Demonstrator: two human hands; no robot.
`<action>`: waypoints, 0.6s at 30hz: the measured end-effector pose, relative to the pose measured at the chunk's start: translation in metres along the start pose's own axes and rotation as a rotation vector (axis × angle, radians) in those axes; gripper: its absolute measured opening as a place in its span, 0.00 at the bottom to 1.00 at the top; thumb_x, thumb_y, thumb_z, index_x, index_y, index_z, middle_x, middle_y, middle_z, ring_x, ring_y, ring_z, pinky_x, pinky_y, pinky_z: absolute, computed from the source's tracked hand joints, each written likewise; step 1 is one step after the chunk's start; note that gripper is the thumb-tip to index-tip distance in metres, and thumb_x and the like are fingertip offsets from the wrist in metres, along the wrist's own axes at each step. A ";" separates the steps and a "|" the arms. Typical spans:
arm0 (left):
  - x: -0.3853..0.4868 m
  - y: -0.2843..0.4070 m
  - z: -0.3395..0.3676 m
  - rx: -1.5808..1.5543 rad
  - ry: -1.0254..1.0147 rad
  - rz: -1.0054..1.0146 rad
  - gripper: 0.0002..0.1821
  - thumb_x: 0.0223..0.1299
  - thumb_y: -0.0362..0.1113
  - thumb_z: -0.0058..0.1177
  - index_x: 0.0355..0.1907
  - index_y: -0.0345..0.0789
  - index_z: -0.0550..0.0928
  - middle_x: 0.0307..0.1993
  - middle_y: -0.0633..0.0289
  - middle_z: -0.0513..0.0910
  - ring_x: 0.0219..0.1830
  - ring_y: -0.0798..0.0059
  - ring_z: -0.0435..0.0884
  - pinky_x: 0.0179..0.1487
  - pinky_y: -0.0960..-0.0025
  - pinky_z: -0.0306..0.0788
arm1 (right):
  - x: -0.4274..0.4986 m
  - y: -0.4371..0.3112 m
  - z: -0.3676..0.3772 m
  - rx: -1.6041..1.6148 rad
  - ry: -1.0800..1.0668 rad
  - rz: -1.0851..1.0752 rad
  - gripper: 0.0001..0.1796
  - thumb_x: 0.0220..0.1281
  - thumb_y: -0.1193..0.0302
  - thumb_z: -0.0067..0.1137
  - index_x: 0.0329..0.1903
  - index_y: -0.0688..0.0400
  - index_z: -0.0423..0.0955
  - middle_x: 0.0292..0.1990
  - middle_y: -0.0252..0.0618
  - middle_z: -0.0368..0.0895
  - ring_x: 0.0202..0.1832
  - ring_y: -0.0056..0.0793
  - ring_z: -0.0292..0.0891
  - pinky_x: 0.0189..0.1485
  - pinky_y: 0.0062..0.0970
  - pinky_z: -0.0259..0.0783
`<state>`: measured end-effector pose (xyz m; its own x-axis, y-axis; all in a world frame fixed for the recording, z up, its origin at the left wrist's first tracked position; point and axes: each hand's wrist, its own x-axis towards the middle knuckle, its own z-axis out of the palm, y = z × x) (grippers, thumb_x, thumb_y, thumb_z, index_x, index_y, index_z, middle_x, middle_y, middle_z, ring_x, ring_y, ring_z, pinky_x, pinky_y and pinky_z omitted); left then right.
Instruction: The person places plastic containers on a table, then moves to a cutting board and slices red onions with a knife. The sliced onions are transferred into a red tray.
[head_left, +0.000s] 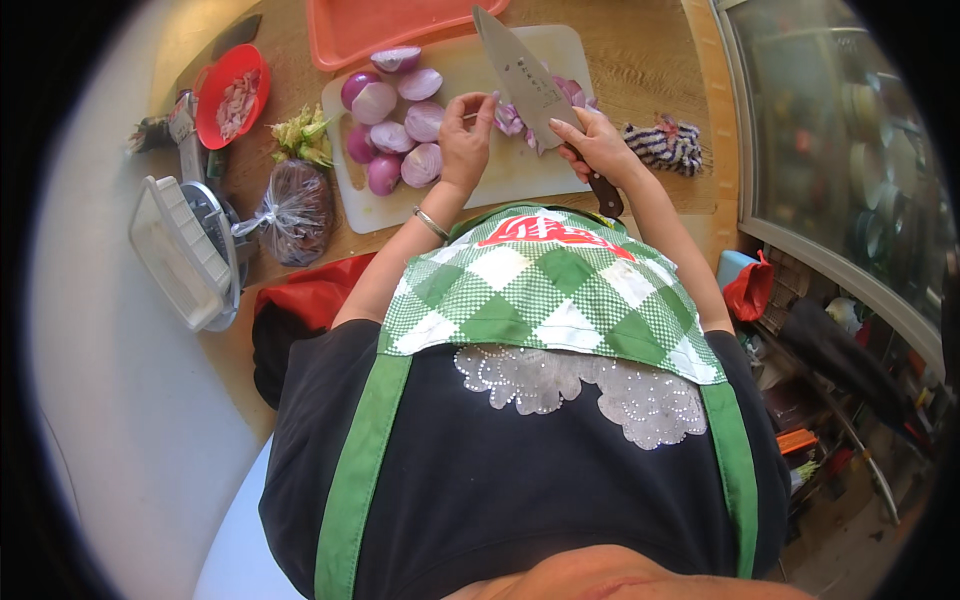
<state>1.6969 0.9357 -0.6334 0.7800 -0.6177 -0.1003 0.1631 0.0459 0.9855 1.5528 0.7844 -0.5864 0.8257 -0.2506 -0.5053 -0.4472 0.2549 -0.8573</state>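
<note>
My right hand is closed around the dark handle of a kitchen knife, its broad blade slanting up and left over a white cutting board. Cut pieces of red onion lie beside and partly behind the blade. My left hand, wearing a bracelet, is raised over the board with thumb and forefinger nearly together; whether a small bit is between them I cannot tell. Just left of it, several peeled red onion halves are grouped on the board.
A red plastic colander holding pale pieces, leafy trimmings and a tied plastic bag are at the left. An orange-red tray stands beyond the board. Right of the board lies a striped cloth, near a glass-fronted cabinet.
</note>
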 end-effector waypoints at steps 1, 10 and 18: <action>0.003 0.005 0.004 -0.172 0.013 -0.136 0.14 0.66 0.38 0.59 0.48 0.32 0.78 0.42 0.59 0.82 0.46 0.72 0.81 0.52 0.69 0.74 | -0.001 -0.002 0.001 0.053 -0.019 0.038 0.13 0.73 0.62 0.52 0.50 0.57 0.69 0.19 0.27 0.67 0.13 0.12 0.59 0.14 0.19 0.62; 0.016 0.000 0.008 -0.495 -0.205 -0.513 0.15 0.65 0.30 0.56 0.53 0.32 0.75 0.50 0.56 0.80 0.53 0.68 0.79 0.59 0.68 0.72 | 0.016 0.014 -0.001 0.255 -0.050 0.064 0.15 0.71 0.60 0.54 0.51 0.56 0.69 0.21 0.28 0.71 0.14 0.14 0.62 0.16 0.19 0.64; -0.017 -0.044 -0.010 0.326 0.160 -0.016 0.38 0.53 0.50 0.69 0.58 0.29 0.69 0.58 0.48 0.72 0.61 0.56 0.71 0.64 0.57 0.66 | -0.007 0.038 -0.082 -0.029 0.269 0.000 0.12 0.71 0.61 0.54 0.45 0.56 0.70 0.19 0.27 0.68 0.12 0.14 0.60 0.13 0.20 0.62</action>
<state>1.6824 0.9520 -0.6760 0.8677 -0.4847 -0.1106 -0.0051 -0.2311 0.9729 1.5022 0.7193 -0.6235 0.7065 -0.4904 -0.5102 -0.4602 0.2292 -0.8577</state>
